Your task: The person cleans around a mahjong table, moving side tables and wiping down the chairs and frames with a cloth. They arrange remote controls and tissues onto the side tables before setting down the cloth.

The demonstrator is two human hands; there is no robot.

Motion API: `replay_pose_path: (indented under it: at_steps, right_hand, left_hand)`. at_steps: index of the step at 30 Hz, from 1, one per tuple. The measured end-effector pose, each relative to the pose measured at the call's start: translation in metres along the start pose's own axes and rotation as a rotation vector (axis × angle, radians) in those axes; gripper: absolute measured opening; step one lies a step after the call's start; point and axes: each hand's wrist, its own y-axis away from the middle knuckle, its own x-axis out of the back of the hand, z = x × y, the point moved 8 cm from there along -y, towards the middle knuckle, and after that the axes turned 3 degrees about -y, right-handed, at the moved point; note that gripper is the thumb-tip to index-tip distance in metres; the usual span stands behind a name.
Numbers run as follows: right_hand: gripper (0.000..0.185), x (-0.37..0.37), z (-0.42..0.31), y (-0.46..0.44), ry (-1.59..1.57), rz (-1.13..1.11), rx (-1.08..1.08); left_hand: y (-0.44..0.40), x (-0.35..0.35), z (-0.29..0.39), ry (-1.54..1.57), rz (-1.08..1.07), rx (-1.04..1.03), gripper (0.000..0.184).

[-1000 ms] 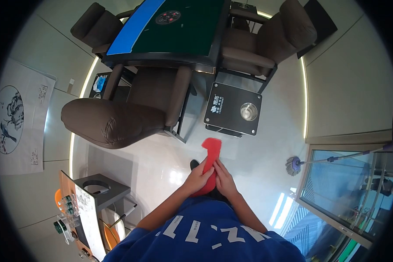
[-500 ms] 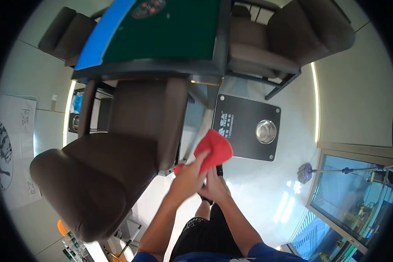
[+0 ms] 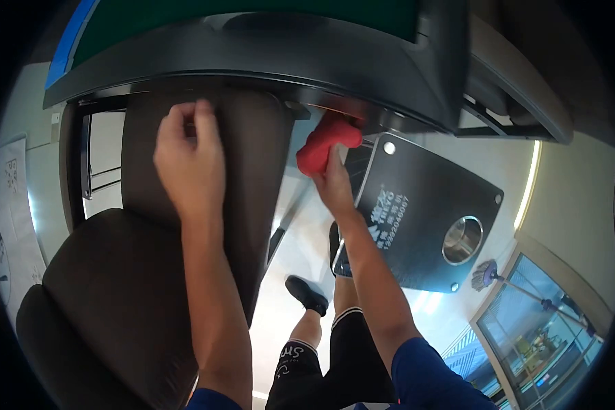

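Observation:
My right hand [image 3: 333, 181] is closed round a red cloth [image 3: 324, 145], bunched up just below the table's dark front edge [image 3: 273, 58]. To the left, my left hand [image 3: 190, 154] hangs over the seat of a brown chair [image 3: 242, 164]. Its fingers are curled with a gap between thumb and fingertips, and nothing shows in them. The black side table [image 3: 417, 219], with white lettering and a round metal cup holder [image 3: 462, 239], stands right beside my right hand.
The green table top [image 3: 253, 14] has a blue strip [image 3: 68, 41] at its left. Another chair [image 3: 526, 75] stands at the upper right. A mop [image 3: 486, 275] leans near a glass door [image 3: 533, 321] at the lower right. My feet, one in a black shoe [image 3: 307, 295], are on the floor.
The view has moved closer to the table and chair. Both hands, earlier together on the cloth, are now apart; the left one has let go, and the cloth is bunched in the right.

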Motion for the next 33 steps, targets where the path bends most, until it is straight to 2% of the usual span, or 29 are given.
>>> replay_pose_path:
  at_steps: [1, 2, 4, 6, 10, 13, 16, 24, 25, 28, 31, 33]
  right_hand:
    - [0.070, -0.010, 0.013, -0.013, -0.020, -0.043, 0.038]
    - [0.070, -0.021, 0.018, -0.026, -0.022, -0.050, 0.043]
    - [0.066, -0.043, 0.018, -0.055, 0.043, -0.043, 0.091]
    - [0.065, -0.059, 0.013, -0.070, -0.038, -0.069, 0.065]
    - [0.061, -0.027, -0.012, -0.093, -0.355, -0.082, -0.027]
    - [0.059, -0.037, -0.067, -0.054, -0.595, -0.095, -0.116]
    - [0.058, -0.056, -0.092, -0.081, -0.855, -0.066, -0.206]
    - [0.060, -0.068, -0.175, -0.023, -1.552, -0.018, -0.471]
    - [0.060, -0.071, -0.174, -0.044, -1.631, -0.007, -0.516]
    - [0.063, -0.094, -0.203, -0.073, -1.849, 0.068, -0.650]
    - [0.070, -0.096, -0.203, -0.070, -1.857, 0.123, -0.729]
    - [0.068, -0.078, -0.187, -0.071, -1.837, 0.224, -0.685]
  left_hand:
    - [-0.006, -0.002, -0.006, -0.106, 0.047, -0.082, 0.042]
    - [-0.011, 0.001, -0.005, -0.108, 0.055, -0.078, 0.042]
    - [-0.009, -0.015, -0.022, -0.037, -0.261, 0.264, 0.051]
    - [-0.009, -0.020, -0.020, -0.176, -0.285, 0.177, 0.056]
    - [-0.009, -0.023, -0.018, -0.182, -0.436, 0.289, 0.052]
    - [-0.008, -0.021, -0.014, -0.169, -0.411, 0.279, 0.045]
    - [-0.006, -0.021, -0.013, -0.104, -0.404, 0.239, 0.040]
    - [-0.016, -0.020, -0.011, -0.099, -0.383, 0.077, 0.044]
    - [-0.017, -0.021, -0.011, -0.110, -0.367, 0.016, 0.047]
    - [-0.014, -0.023, -0.013, -0.111, -0.440, 0.075, 0.046]
    - [-0.013, -0.024, -0.015, -0.095, -0.392, 0.120, 0.043]
    - [-0.007, -0.024, -0.016, -0.118, -0.416, 0.187, 0.041]
